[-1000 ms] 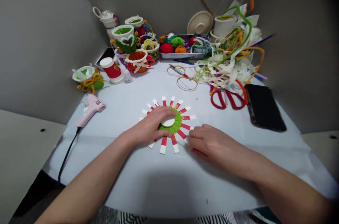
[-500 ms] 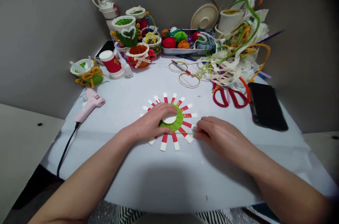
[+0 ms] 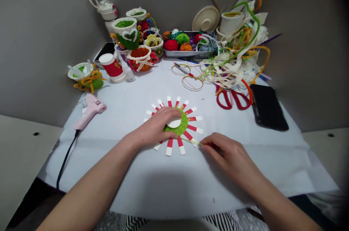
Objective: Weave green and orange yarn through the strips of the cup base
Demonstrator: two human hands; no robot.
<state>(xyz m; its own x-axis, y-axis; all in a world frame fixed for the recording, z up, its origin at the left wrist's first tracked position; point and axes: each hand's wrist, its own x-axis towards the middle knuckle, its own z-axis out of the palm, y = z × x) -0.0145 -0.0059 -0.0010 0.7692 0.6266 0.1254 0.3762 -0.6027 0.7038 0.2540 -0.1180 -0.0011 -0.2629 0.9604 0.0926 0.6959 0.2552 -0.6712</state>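
Note:
A paper cup cut into spread strips (image 3: pixel 192 119), red with white ends, lies flat on the table like a sun. Green yarn (image 3: pixel 184 122) is woven in a ring around its white round base (image 3: pixel 174 123). My left hand (image 3: pixel 160 123) grips the cup, fingers over the base and thumb at the ring's near edge. From near that thumb a thin green strand (image 3: pixel 191 141) runs taut to my right hand (image 3: pixel 222 149). The right hand's thumb and forefinger pinch the strand, just beyond the strip ends on the right.
A pink glue gun (image 3: pixel 89 111) with a black cord lies at left. Behind are decorated cups (image 3: pixel 140 58), a tray of yarn balls (image 3: pixel 188 54) and a heap of lace and ribbons (image 3: pixel 234 60). Red-handled scissors (image 3: pixel 224 100) and a black phone (image 3: pixel 268 107) lie at right.
My right hand has moved slightly toward me, so the green strand now slants down to the right. The left hand stays on the cup. The whole view has shifted a little.

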